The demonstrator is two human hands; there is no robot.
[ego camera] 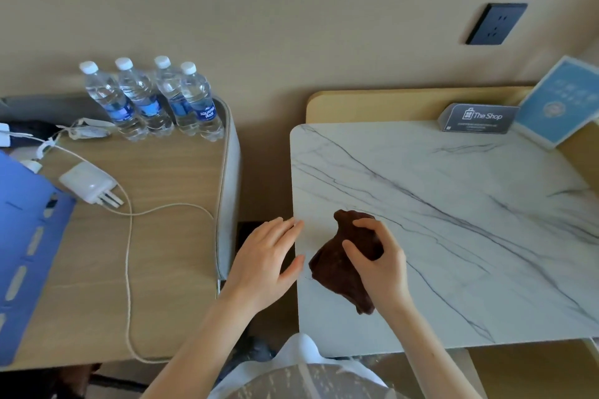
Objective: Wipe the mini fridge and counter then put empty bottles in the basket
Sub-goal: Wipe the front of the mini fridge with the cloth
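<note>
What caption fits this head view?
Right hand grips a brown cloth on the marble counter, left hand open by its edge; four water bottles stand on the wooden table.

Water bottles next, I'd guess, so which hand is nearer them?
Left. The left hand sits at the left edge of the marble counter, diagonally right of the water bottles; the right hand grips the brown cloth farther right.

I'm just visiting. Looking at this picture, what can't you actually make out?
All from the head view:
cloth: partly covered by the right hand gripping it.
card: the print under "The Shop" is too small to read.
blue sign: text blurred, cut off by the right edge.
blue folder: cut off by the left edge.
mini fridge and basket: not in frame.
</note>
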